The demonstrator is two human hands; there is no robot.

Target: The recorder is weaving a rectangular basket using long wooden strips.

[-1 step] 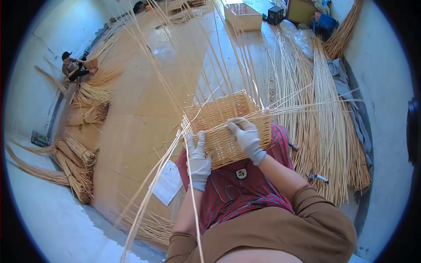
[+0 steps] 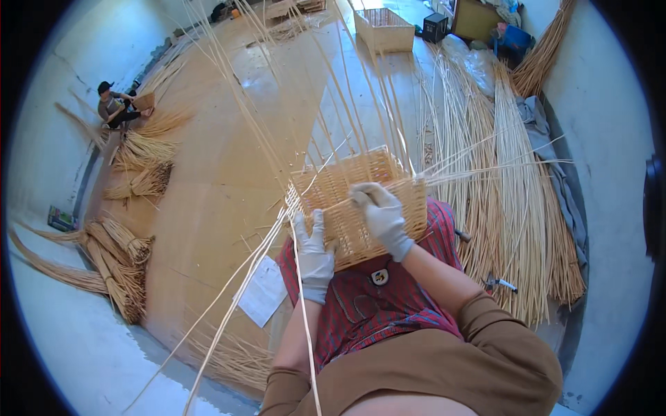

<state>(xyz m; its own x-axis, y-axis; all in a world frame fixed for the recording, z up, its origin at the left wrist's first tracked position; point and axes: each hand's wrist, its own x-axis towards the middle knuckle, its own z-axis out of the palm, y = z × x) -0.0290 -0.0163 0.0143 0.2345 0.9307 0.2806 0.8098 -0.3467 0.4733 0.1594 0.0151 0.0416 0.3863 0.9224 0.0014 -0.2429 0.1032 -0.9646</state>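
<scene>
An unfinished rectangular wicker basket [image 2: 340,175] rests tilted on my lap, over a red and blue striped cloth [image 2: 354,308], with long loose canes rising from it. My left hand [image 2: 312,256], in a pale glove, grips its front left corner, where canes [image 2: 253,246] trail down toward me. My right hand [image 2: 380,215], gloved too, is closed with fingertips pinched at the upper edge of the basket's near side; the cane between them is hard to make out.
A co-worker [image 2: 113,109] sits by the left wall holding a woven piece. Cane bundles [image 2: 125,270] lie left; long canes [image 2: 496,208] and cutters [image 2: 496,283] lie right. A white sheet [image 2: 260,291] is on the floor. A rectangular woven box [image 2: 381,38] stands at the back.
My right hand has moved slightly up and left along the edge. The basket and the canes trailing from it have shifted a little.
</scene>
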